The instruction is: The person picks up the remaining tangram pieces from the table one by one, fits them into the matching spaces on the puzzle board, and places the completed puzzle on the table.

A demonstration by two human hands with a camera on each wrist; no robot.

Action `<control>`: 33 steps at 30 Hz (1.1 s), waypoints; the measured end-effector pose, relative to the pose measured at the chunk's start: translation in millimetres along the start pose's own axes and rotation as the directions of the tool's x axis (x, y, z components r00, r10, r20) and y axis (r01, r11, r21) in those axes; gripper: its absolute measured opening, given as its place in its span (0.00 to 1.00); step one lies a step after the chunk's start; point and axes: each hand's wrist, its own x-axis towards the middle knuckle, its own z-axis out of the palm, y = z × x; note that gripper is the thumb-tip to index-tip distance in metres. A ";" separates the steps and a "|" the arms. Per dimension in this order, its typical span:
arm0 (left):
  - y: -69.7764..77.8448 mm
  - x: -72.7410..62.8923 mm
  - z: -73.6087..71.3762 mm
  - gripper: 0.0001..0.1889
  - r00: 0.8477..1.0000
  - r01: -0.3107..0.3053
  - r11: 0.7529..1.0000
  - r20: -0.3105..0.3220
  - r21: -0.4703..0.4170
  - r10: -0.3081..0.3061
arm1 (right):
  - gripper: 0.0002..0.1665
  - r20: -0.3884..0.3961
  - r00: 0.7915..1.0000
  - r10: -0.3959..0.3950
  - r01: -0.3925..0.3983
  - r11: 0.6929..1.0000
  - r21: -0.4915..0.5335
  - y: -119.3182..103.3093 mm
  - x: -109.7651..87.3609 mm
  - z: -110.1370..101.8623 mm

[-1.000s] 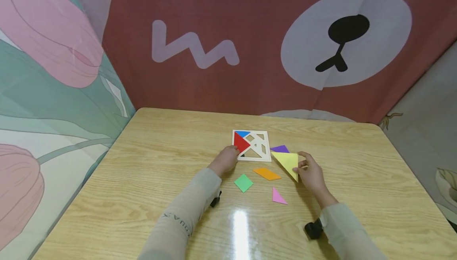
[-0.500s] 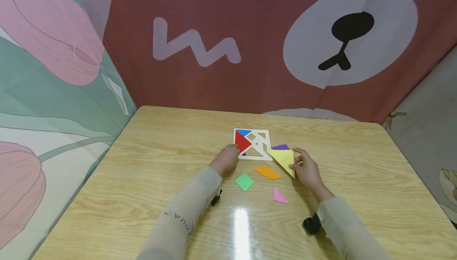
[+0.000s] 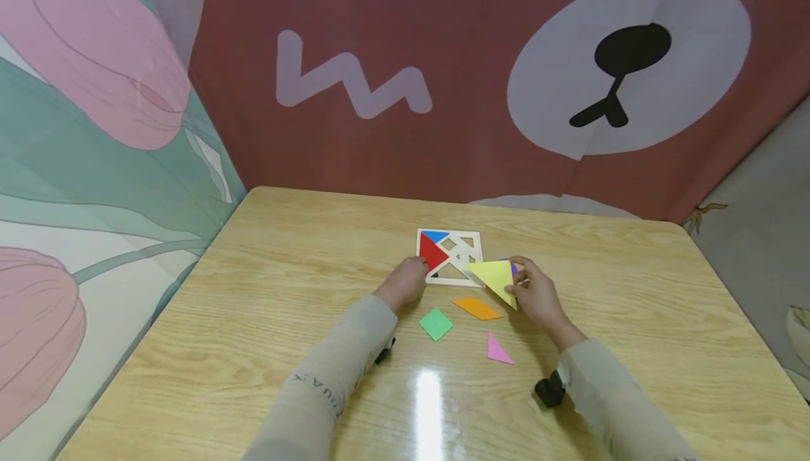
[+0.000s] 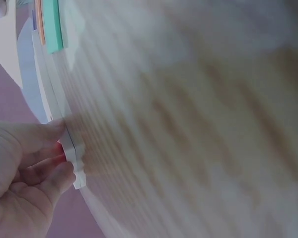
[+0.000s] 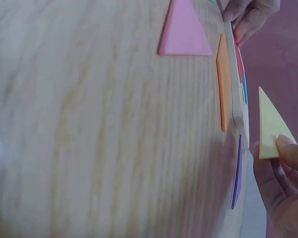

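My right hand [image 3: 538, 296] pinches a large yellow triangle [image 3: 493, 278] by its right side, raised and tilted. Its left tip overlaps the right edge of a white tangram frame [image 3: 452, 281]. At that frame's left edge, my left hand [image 3: 405, 284] grips the rim, fingers touching the red triangle [image 3: 433, 251]. The red piece and a blue triangle [image 3: 434, 236] lie in the frame, among several open cutouts. In the right wrist view, the yellow triangle [image 5: 270, 131] is between thumb and fingers. A purple piece [image 3: 515, 268] is mostly hidden behind the yellow one.
Nearer me on the wooden table [image 3: 285, 271] lie an orange parallelogram [image 3: 477, 308], a green square [image 3: 436, 324] and a pink triangle [image 3: 498, 350]. A printed cloth [image 3: 354, 159] hangs behind the table's far edge.
My right hand has carried the yellow triangle leftward, from beside the frame to over its right edge, covering more of the purple piece. The left hand keeps its place on the frame.
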 end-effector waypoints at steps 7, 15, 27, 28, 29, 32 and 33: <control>1.4 4.4 5.9 0.05 0.999 0.027 0.999 0.029 0.021 -0.028 | 0.28 0.000 0.998 -0.055 0.055 0.998 -0.021 -3.1 3.5 4.6; 35.7 -34.8 -105.5 0.04 0.995 0.025 1.000 0.096 -0.013 -0.023 | 0.28 0.020 0.996 -0.083 0.084 0.996 -0.035 -5.4 6.9 9.5; 48.3 -48.9 -144.3 0.07 0.986 0.066 0.997 0.159 -0.041 -0.059 | 0.28 0.048 0.994 -0.100 0.103 0.993 -0.066 -7.4 13.1 14.2; 40.6 -41.3 -119.4 0.09 0.992 0.047 0.998 0.121 -0.033 -0.043 | 0.28 0.048 0.994 -0.103 0.106 0.992 -0.066 -7.7 13.6 14.7; 38.6 -37.5 -112.6 0.09 0.989 0.054 0.998 0.142 -0.029 -0.050 | 0.28 0.051 0.993 -0.102 0.106 0.992 -0.067 -8.1 13.8 15.2; 40.7 -40.2 -118.3 0.09 0.989 0.057 0.998 0.142 -0.030 -0.052 | 0.28 0.057 0.993 -0.102 0.106 0.992 -0.066 -9.4 14.9 16.5; 43.2 -43.1 -125.4 0.10 0.988 0.062 0.998 0.144 -0.032 -0.056 | 0.28 0.058 0.993 -0.102 0.106 0.992 -0.065 -9.7 15.4 16.8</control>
